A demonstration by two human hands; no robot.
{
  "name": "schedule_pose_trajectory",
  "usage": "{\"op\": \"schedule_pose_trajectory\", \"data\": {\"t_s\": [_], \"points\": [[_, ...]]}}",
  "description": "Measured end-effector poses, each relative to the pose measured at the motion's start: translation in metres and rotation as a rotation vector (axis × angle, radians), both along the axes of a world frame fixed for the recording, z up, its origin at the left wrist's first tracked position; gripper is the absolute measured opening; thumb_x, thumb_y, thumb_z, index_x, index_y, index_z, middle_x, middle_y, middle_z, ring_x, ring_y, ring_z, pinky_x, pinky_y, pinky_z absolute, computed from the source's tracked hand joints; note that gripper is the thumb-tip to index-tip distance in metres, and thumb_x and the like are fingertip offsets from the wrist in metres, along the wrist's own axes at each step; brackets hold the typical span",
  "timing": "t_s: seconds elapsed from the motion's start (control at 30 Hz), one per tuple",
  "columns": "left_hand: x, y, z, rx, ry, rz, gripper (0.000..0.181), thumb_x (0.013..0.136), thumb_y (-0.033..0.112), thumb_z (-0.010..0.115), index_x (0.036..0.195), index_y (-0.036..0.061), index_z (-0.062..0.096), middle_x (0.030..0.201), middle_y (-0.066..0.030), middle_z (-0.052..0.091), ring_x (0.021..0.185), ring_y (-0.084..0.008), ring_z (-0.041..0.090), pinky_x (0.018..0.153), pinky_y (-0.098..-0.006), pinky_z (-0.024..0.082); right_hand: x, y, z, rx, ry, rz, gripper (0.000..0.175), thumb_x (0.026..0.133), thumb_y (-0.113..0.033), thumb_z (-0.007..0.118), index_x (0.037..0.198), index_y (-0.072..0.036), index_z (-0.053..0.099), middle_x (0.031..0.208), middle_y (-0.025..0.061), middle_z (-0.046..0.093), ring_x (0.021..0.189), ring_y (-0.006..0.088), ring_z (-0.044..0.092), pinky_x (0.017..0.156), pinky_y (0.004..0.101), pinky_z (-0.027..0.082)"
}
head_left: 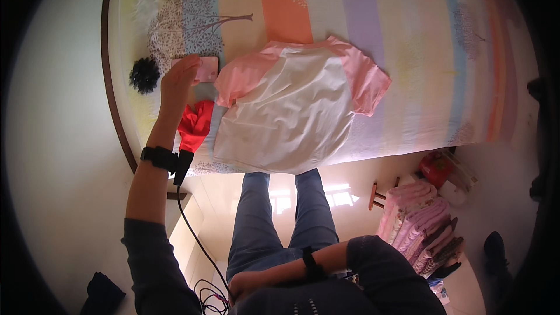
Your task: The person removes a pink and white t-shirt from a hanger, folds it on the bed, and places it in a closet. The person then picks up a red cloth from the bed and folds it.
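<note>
A white T-shirt with pink sleeves (291, 109) lies spread on the bed, its neckline away from me and its hem at the near edge. My left hand (180, 72) is over a pink phone-like object (208, 69) left of the shirt; whether it touches or grips it is not clear. Below that hand lies a crumpled red cloth (196, 124). Near my waist, my right hand (240, 286) is curled beside a black cable (199, 238); its fingers are partly hidden, so its hold cannot be told.
The bed bears a striped, tree-patterned sheet (411, 65). A fluffy black hair tie (144, 75) lies at its left. To the lower right stand folded pink bedding (407, 218), a small wooden stool (376, 197) and a red round object (435, 168). The cable runs by my left arm.
</note>
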State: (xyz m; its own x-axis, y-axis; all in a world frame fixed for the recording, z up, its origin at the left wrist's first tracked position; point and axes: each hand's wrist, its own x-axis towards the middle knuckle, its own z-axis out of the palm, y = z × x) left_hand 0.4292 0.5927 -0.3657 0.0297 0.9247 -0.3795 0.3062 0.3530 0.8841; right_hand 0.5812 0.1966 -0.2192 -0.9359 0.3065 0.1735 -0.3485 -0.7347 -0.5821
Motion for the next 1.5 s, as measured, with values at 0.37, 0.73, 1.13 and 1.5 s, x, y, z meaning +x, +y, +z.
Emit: {"op": "schedule_pose_trajectory", "data": {"t_s": [0.37,0.73,1.13,1.5], "points": [[0.024,0.009,0.011,-0.049,-0.107,-0.017,0.031,0.095,0.012,0.057,0.124,0.0018,0.059,0.113,-0.0080,0.067,0.099,-0.0146,0.064,0.077,-0.0268,0.053,0.044,0.044,-0.004,-0.109,-0.083,0.016,0.023,0.086,-0.024,0.067,0.088,-0.002,0.070,0.085,0.0145,0.069,0.077,0.0253,0.067,0.069,0.0331,0.050],[0.032,0.015,-0.115,0.043,0.393,-0.262,0.034,0.091,0.021,0.058,0.120,0.0037,0.062,0.106,-0.0172,0.069,0.104,-0.0283,0.065,0.088,-0.0349,0.049,0.325,0.235,-0.224,0.561,-1.557,-0.901,0.031,0.095,-0.019,0.054,0.121,-0.003,0.058,0.114,0.0140,0.065,0.111,0.0313,0.059,0.092,0.0382,0.046],[0.048,0.026,-0.122,0.070,0.330,-0.210,0.025,0.083,0.025,0.066,0.090,0.0009,0.065,0.074,-0.0086,0.063,0.070,-0.0178,0.058,0.063,-0.0317,0.046,0.413,0.349,-0.266,0.703,-1.893,-0.776,0.025,0.082,-0.034,0.070,0.089,-0.010,0.071,0.079,0.0119,0.068,0.075,0.0318,0.065,0.070,0.0403,0.052],[0.055,0.027,-0.103,0.164,-0.046,-0.084,0.031,0.090,0.012,0.065,0.118,0.0000,0.060,0.099,-0.0054,0.066,0.091,-0.0118,0.062,0.081,-0.0260,0.050,0.431,0.401,-0.248,0.829,-1.942,-1.210,0.035,0.082,-0.023,0.070,0.112,-0.006,0.067,0.111,0.0144,0.067,0.103,0.0301,0.063,0.089,0.0389,0.049]]}}
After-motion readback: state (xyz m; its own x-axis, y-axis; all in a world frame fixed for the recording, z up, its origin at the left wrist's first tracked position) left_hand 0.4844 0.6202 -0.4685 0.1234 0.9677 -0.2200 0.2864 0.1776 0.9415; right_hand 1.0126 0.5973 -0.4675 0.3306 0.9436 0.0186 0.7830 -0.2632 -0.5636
